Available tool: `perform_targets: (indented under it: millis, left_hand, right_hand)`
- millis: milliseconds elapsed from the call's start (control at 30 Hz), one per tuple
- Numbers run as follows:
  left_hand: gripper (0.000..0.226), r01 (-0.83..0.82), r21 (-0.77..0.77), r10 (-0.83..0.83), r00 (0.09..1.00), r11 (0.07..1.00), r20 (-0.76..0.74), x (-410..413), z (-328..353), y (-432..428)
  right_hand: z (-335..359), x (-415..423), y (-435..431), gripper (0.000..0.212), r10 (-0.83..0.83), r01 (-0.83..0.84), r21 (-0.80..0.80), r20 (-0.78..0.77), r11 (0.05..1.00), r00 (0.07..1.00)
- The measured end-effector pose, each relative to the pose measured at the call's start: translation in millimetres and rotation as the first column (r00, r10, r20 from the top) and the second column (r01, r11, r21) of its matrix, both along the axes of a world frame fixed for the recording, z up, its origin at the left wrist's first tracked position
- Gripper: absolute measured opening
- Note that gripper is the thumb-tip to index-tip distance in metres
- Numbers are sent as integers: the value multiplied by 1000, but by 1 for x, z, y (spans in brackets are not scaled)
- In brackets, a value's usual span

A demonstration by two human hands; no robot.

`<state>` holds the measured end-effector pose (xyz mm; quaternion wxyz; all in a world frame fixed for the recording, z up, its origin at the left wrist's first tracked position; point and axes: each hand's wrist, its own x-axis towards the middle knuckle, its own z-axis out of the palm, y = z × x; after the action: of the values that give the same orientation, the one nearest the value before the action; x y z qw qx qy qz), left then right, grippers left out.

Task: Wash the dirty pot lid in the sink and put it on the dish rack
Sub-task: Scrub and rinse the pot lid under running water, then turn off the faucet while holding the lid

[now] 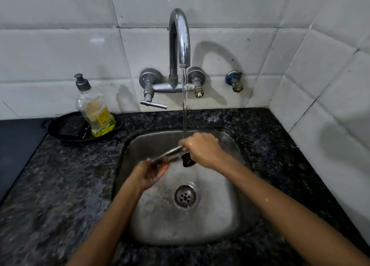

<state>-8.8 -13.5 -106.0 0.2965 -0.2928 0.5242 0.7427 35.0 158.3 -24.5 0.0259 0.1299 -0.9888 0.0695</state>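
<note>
A steel pot lid [167,155] is held nearly edge-on over the steel sink [238,215], tilted up to the right, with its black knob [187,160] facing down toward me. My left hand [149,175] grips the lid's lower left rim. My right hand [202,149] clasps its upper right rim, right under the water running from the tap [179,37]. Most of the lid's face is hidden by the angle. No dish rack is in view.
A dish soap bottle [94,107] stands in a black tray [66,133] with a dark scrub pad at the back left of the dark granite counter [60,185]. The drain [185,195] lies below the hands. White tiled walls close the back and right.
</note>
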Motion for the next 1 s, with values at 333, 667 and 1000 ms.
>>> perform_targets:
  millis: [333,667,1000]
  left_hand:
    - [12,-159,-571,-319,696,805,-643,-48,88,-13]
    - [66,-250,-796,-412,749,550,-520,-80,107,49]
    - [64,-339,-819,-449,708,462,-546,-82,95,50]
  right_hand:
    - [-5,-57,-10,34,-247,505,-706,443,496,862]
    - [2,-19,60,20,-326,491,-807,391,328,861]
    - [24,-6,36,23,-309,456,-699,337,551,889]
